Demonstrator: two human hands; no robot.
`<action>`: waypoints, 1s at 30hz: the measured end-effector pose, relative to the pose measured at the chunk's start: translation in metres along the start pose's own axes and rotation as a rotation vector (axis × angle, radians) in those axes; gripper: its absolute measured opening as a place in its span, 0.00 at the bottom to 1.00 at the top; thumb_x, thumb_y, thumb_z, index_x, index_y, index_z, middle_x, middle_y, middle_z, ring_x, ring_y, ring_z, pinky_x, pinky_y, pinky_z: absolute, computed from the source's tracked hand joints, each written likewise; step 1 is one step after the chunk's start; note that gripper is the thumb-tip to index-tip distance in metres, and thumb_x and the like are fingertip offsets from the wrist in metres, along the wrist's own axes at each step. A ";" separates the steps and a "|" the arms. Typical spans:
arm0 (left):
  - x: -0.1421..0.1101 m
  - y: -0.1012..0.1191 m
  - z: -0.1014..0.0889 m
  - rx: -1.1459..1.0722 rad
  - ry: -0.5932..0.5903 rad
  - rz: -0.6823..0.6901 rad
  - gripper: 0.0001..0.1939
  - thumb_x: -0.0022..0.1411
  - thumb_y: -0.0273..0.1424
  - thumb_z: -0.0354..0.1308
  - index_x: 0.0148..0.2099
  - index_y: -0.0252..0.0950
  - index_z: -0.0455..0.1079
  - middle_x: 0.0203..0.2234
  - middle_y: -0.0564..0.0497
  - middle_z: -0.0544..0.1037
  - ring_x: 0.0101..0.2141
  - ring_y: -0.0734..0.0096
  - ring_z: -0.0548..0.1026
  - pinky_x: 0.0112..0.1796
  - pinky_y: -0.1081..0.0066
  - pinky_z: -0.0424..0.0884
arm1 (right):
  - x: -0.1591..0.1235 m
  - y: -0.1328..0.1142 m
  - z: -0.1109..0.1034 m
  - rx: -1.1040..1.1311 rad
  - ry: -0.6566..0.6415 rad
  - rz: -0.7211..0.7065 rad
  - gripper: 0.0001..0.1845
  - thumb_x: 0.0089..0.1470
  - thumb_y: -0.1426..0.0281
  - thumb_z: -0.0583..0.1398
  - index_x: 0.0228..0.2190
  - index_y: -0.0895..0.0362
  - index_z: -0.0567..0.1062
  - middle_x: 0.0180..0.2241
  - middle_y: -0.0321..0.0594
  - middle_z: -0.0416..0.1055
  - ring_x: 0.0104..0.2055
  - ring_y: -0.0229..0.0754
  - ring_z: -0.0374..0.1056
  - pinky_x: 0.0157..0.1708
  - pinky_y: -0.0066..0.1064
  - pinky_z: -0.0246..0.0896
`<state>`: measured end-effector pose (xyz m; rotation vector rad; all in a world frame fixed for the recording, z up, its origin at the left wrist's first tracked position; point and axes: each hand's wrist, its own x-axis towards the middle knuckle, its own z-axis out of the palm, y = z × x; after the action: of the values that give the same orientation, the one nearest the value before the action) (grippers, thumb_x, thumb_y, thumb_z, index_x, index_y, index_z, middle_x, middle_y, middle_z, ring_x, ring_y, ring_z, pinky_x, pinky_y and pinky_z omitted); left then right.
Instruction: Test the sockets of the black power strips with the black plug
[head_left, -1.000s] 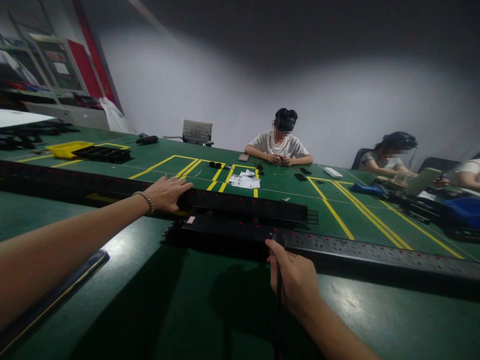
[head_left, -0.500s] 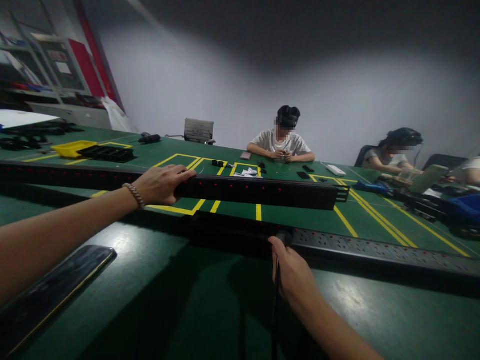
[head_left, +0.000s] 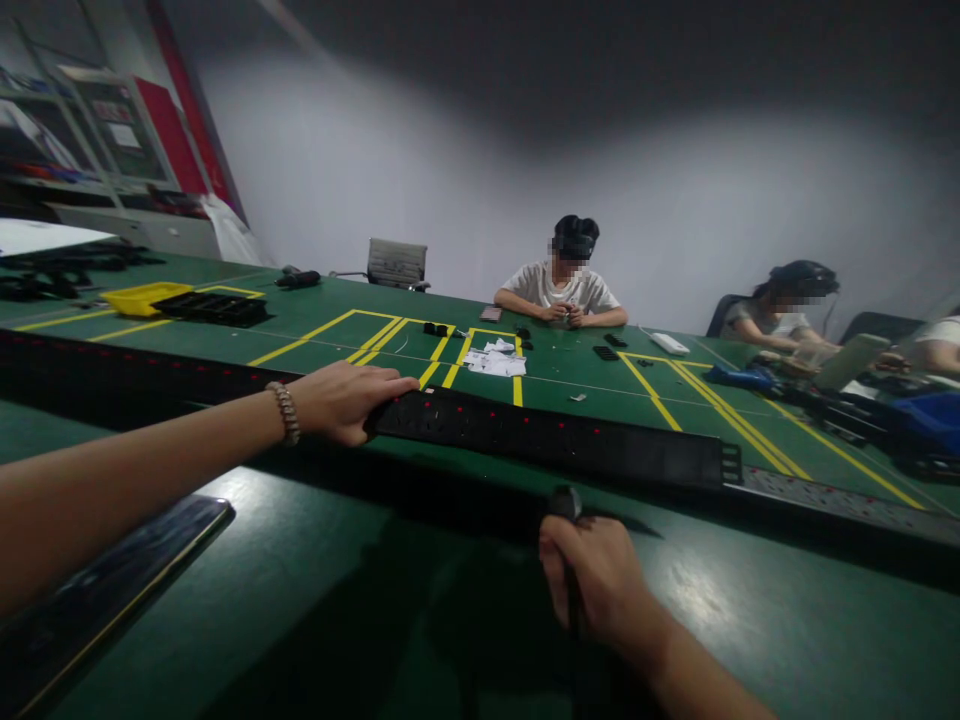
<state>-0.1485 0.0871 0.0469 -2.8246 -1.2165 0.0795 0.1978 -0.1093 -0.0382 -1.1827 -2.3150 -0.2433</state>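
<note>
the phone (head_left: 127, 590) lies on the surface (head_left: 712, 625) at lower left, where the strip (head_left: 555, 440) could strike it if let drop. left hand (head_left: 341, 400): fingers wrapped over the strip, a long black bar with red dots, reaching from the left edge of view to a slotted end right of centre. held by one hand alone, so long a bar could roll or swing if the grip is off balance, brushing the papers (head_left: 495, 360) beyond it. right hand (head_left: 600, 575): fingers closed round the plug (head_left: 566, 503), head upward, just in front of the strip and seemingly apart from it; the cord (head_left: 574, 615) hangs below, and a snag there could pull the plug askew. at right, the second strip (head_left: 840, 498) leaves view; whether the bars touch cannot be told, but a careless shift could scrape one along the other.
</note>
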 end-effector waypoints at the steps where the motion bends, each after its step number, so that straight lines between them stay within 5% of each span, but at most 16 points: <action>1: 0.002 0.004 0.001 0.004 -0.012 0.055 0.42 0.49 0.33 0.61 0.67 0.45 0.57 0.55 0.45 0.73 0.51 0.48 0.74 0.47 0.60 0.70 | -0.001 -0.008 -0.006 0.014 0.021 -0.080 0.07 0.58 0.74 0.52 0.33 0.54 0.69 0.19 0.32 0.69 0.20 0.37 0.63 0.24 0.31 0.53; 5: 0.013 0.027 0.002 -0.030 -0.072 0.193 0.42 0.48 0.33 0.62 0.66 0.44 0.57 0.57 0.44 0.72 0.52 0.47 0.74 0.48 0.59 0.70 | 0.000 -0.027 -0.020 0.133 0.108 -0.221 0.09 0.55 0.73 0.53 0.37 0.54 0.70 0.27 0.34 0.77 0.24 0.37 0.69 0.29 0.33 0.62; 12: 0.042 0.093 0.006 -0.075 -0.174 0.287 0.40 0.45 0.34 0.66 0.62 0.43 0.60 0.49 0.43 0.77 0.47 0.48 0.77 0.48 0.58 0.71 | 0.001 -0.026 -0.032 0.212 0.219 -0.209 0.14 0.54 0.75 0.54 0.43 0.51 0.69 0.33 0.36 0.80 0.28 0.40 0.75 0.34 0.36 0.69; 19: 0.077 0.149 0.011 -0.051 -0.127 0.394 0.34 0.46 0.37 0.66 0.56 0.41 0.61 0.43 0.43 0.79 0.41 0.49 0.79 0.40 0.59 0.74 | 0.001 -0.027 -0.038 0.208 0.273 -0.223 0.15 0.54 0.76 0.54 0.43 0.51 0.68 0.35 0.39 0.81 0.30 0.42 0.77 0.36 0.38 0.71; 30: 0.135 0.219 0.028 -0.181 0.043 0.416 0.34 0.55 0.51 0.63 0.58 0.37 0.63 0.50 0.37 0.77 0.49 0.47 0.77 0.46 0.55 0.74 | -0.010 -0.017 -0.025 0.222 0.391 -0.202 0.10 0.55 0.72 0.54 0.40 0.50 0.67 0.45 0.41 0.80 0.40 0.45 0.77 0.42 0.42 0.71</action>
<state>0.1003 0.0362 -0.0017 -3.1724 -0.6389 -0.0751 0.1978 -0.1360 -0.0209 -0.7198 -2.0507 -0.2560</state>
